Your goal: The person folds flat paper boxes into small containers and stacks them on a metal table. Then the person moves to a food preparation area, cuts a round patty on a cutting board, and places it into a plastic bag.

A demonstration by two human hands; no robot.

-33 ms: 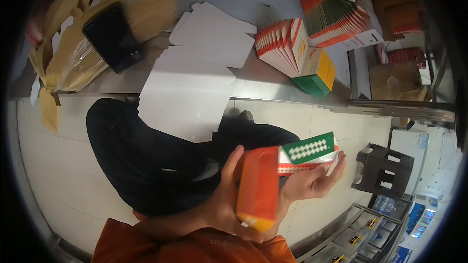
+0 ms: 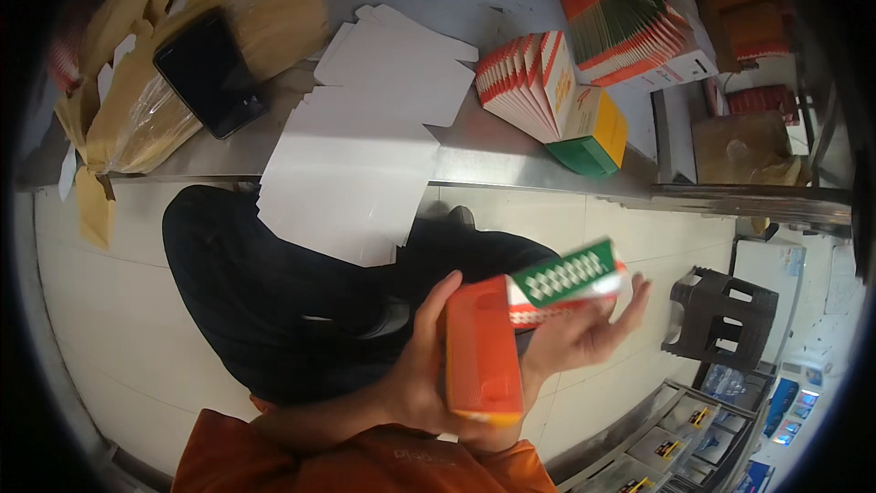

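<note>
An orange, white and green folded-card carton [image 2: 486,347] is held above my lap, its green end flap with a white diamond pattern standing out to the right. My left hand [image 2: 415,379] grips the carton's left side, thumb up along the top corner and fingers underneath. Against the flap end rests my right hand [image 2: 570,344], its fingers stretched out and partly hidden behind the flap. Over the table's edge lies a stack of flat white carton blanks [image 2: 356,164], beyond my hands.
Fanned printed cartons [image 2: 525,82] stand on the metal table [image 2: 502,155], with another row [image 2: 630,36] behind. A black phone [image 2: 210,73] lies on brown wrapping paper [image 2: 137,119] at the left. A dark plastic stool [image 2: 721,319] and a drawer rack [image 2: 662,443] are on the right.
The carton has turned slightly, and its green flap has shifted a little left and up. My right hand's fingers have moved away from the flap's edge.
</note>
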